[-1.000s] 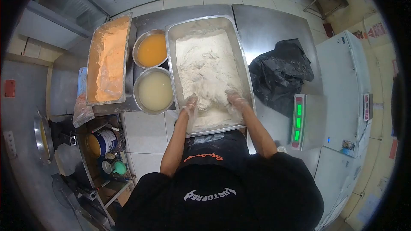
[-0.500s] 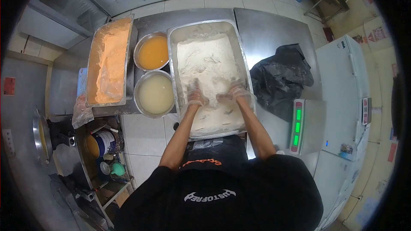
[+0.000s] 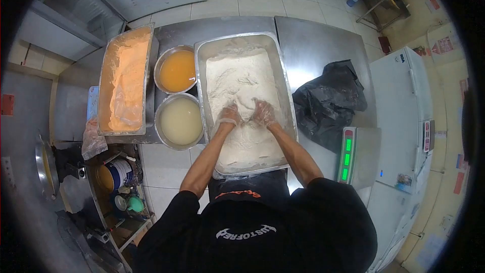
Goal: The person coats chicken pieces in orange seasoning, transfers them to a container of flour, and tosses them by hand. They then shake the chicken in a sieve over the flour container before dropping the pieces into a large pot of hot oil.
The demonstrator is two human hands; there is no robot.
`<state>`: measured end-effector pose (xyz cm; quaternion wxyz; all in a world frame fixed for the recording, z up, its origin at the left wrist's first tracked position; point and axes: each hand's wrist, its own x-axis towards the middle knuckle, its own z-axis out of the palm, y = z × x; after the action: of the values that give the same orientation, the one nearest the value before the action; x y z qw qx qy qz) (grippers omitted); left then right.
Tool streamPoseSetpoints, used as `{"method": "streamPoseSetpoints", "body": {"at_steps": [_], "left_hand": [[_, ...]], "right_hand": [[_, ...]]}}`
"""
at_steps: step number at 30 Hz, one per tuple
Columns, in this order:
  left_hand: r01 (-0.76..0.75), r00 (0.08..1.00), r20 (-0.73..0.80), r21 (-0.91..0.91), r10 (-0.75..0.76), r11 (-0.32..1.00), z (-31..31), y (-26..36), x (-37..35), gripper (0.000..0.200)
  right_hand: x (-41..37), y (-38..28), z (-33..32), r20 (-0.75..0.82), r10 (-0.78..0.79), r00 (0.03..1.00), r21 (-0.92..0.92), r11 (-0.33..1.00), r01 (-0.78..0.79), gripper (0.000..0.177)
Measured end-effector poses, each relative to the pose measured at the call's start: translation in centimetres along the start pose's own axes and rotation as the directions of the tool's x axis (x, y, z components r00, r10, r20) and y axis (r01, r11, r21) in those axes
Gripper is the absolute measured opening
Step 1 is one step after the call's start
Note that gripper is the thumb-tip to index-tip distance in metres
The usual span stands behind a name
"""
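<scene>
A deep steel pan (image 3: 286, 86) holds a bed of white flour (image 3: 242, 78), heaped and uneven, with dents near its front edge. Both of my hands are inside it, in clear plastic gloves. My left hand (image 3: 230, 115) is left of the middle, its fingers curled into the flour and partly buried. Close by on the right, my right hand (image 3: 263, 113) is also curled round flour, its fingertips hidden in it. A small mound of flour lies between and just beyond them.
Left of the pan stand a bowl of orange liquid (image 3: 177, 71) and a bowl of pale liquid (image 3: 180, 121). Beyond them is a pan of orange mixture (image 3: 129, 71). A black plastic bag (image 3: 331, 93) and a scale (image 3: 361, 156) with green digits are on the right.
My hands have moved closer together, drawing in from the pan's sides and curling into the flour. The view has shifted slightly, so the pan appears lower.
</scene>
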<state>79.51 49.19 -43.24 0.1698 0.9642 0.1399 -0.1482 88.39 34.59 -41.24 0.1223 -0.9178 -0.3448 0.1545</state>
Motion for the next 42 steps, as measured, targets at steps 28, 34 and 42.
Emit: {"method": "streamPoseSetpoints", "body": {"at_steps": [28,34,42], "left_hand": [[-0.046,0.960,0.280,0.089,0.020,0.995,-1.2,2.9,-13.3,0.073],[0.121,0.983,0.145,-0.035,-0.115,0.992,5.8,2.3,-9.9,0.079],[0.290,0.941,0.333,-0.880,0.055,0.376,-1.7,-1.7,-8.2,0.096]], "right_hand": [[-9.2,-0.3,-3.3,0.436,-0.260,0.862,-0.222,0.897,0.383,0.076],[-9.2,0.6,3.1,0.420,0.135,0.897,0.124,0.971,-0.204,0.104],[-6.9,4.4,-1.2,0.179,-0.400,0.899,0.909,0.417,0.005,0.069]]}}
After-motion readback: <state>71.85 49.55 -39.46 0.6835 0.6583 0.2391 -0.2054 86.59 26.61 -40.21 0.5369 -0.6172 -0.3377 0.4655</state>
